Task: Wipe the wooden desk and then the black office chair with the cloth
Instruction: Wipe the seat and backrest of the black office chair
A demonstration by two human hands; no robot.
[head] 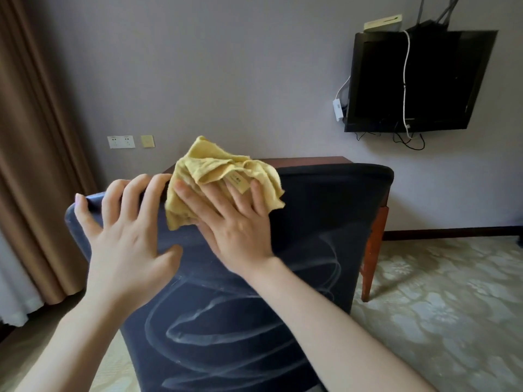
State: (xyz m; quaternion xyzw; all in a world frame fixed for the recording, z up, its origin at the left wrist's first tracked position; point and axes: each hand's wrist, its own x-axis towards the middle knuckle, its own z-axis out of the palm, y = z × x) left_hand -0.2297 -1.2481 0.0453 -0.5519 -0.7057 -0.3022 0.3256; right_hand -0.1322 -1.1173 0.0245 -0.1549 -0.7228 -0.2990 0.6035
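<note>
Left grip [124, 236] is curling over chair [325, 222] top, bracing it; right grip [237, 224], fingers flat, is pressing cloth [215, 168] alongside.

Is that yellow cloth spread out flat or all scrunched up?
Scrunched up. The yellow cloth lies in loose, crumpled folds, pressed by the right hand against the top of the black chair back.

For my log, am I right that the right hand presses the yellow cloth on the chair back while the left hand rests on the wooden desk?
No: the head view shows the left hand gripping the chair back, not the wooden desk; the rest stands.
</note>
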